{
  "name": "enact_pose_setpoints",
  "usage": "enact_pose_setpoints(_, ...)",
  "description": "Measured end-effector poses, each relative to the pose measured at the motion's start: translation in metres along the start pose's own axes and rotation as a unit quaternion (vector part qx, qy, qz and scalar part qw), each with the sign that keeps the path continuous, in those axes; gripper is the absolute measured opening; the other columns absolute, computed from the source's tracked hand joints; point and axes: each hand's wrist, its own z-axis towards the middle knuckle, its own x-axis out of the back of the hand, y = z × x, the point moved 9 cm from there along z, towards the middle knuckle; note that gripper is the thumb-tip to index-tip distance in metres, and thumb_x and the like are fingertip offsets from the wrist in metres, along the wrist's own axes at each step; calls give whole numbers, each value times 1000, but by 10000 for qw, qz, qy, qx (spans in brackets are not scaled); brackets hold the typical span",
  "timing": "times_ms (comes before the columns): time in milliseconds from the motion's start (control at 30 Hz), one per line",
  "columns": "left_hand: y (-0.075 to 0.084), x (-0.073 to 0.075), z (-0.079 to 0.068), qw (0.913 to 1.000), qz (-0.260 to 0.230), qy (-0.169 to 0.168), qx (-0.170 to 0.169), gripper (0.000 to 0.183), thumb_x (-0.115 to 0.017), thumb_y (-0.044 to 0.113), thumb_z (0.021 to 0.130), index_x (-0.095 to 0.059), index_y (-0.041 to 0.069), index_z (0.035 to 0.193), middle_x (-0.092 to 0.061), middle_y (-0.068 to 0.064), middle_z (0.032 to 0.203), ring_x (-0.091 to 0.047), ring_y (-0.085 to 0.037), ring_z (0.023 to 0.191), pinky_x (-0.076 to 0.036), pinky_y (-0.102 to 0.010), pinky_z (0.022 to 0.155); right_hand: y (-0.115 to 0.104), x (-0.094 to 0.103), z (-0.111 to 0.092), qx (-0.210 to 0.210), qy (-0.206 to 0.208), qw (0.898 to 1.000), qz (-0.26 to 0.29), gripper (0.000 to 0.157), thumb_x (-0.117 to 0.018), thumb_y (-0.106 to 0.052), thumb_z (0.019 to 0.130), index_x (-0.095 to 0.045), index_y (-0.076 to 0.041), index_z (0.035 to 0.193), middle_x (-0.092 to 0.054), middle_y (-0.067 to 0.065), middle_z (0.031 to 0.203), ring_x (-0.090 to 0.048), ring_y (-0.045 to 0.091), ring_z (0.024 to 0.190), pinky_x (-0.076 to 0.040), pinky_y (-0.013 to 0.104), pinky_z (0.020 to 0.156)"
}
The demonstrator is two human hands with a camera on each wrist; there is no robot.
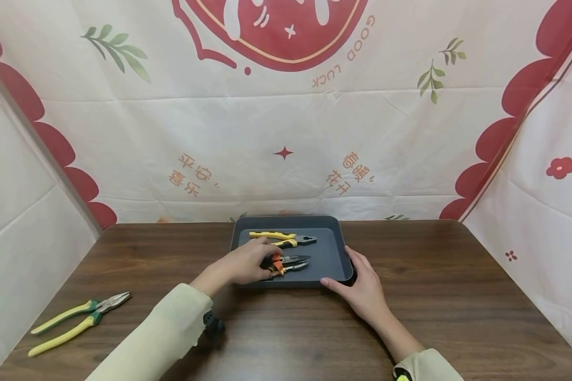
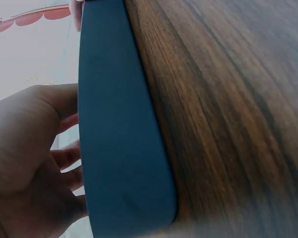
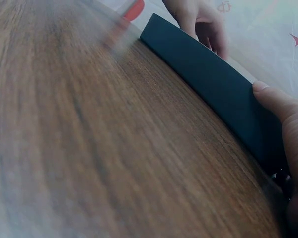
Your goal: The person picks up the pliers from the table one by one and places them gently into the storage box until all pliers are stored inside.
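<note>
A shallow dark grey tray [image 1: 331,254] stands at the table's far edge. Inside it lie yellow-and-black pliers [image 1: 288,243] and, nearer the front, orange-handled pliers [image 1: 278,263] with slim metal jaws pointing right. My left hand [image 1: 250,262] reaches over the front rim with its fingers curled, gripping the orange handles, which it partly hides. The right hand [image 1: 364,288] holds the tray's front right corner, thumb on the front rim and fingers along the right side. In the left wrist view, the tray wall [image 2: 119,119] hides the left fingertips; the right wrist view shows the right thumb [image 3: 273,96] against the rim.
Yellow-and-green pliers [image 1: 78,320] lie on the left of the wooden table [image 1: 286,333], jaws pointing right. A printed white cloth [image 1: 248,127] hangs right behind the tray, and cloth panels flank the table on both sides.
</note>
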Motion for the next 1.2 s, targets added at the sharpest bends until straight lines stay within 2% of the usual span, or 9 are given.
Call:
enact_pose_setpoints(167, -2, -1, 2, 9998, -125, -127, 117, 49, -74, 17, 92, -60, 18, 139, -58, -7, 130, -55, -20, 112, -49, -45, 102, -1, 0, 1, 45, 1, 10000, 17, 100, -82, -54, 79, -37, -9, 156, -43, 16, 155, -43, 39, 143, -39, 62, 111)
enact_pose_setpoints(300, -3, -2, 0, 9996, -148, -157, 164, 49, -73, 21, 93, -59, 18, 139, -57, -7, 136, -55, -21, 123, -47, -47, 108, -2, 0, 0, 46, -20, 10000, 33, 100, -82, -54, 79, -37, -9, 156, -43, 16, 156, -43, 39, 143, -38, 62, 111)
enact_pose_setpoints(467, -7, 9, -10, 9991, -344, 71, 258, 53, -71, 30, 95, -55, 20, 144, -53, -7, 146, -51, -26, 136, -44, -50, 112, -2, -2, -1, 56, -75, 9999, 97, 100, -82, -54, 79, -36, -9, 157, -42, 17, 156, -42, 39, 144, -38, 62, 112)
enact_pose_setpoints(667, -15, 29, -32, 9969, -450, 512, 383, 52, -70, 27, 96, -55, 17, 144, -54, -8, 144, -54, -27, 133, -48, -51, 107, -2, 0, -1, 11, -79, 9999, 97, 101, -81, -55, 80, -35, -10, 157, -41, 16, 157, -41, 39, 145, -37, 63, 112)
enact_pose_setpoints(967, -30, 40, -71, 9944, -83, 917, 516, 52, -73, 25, 93, -58, 15, 141, -58, -6, 137, -57, -25, 127, -51, -50, 103, -1, -2, -1, -11, -100, 9999, 51, 102, -81, -56, 79, -36, -10, 157, -41, 16, 157, -41, 40, 145, -37, 63, 112)
enact_pose_setpoints(1200, -45, 56, -107, 9905, 58, 1266, 529, 51, -75, 22, 91, -59, 16, 139, -60, -7, 132, -58, -26, 127, -52, -52, 101, -1, -1, -1, -45, -129, 9999, 53, 101, -80, -56, 80, -34, -10, 158, -39, 18, 158, -39, 41, 145, -37, 64, 112)
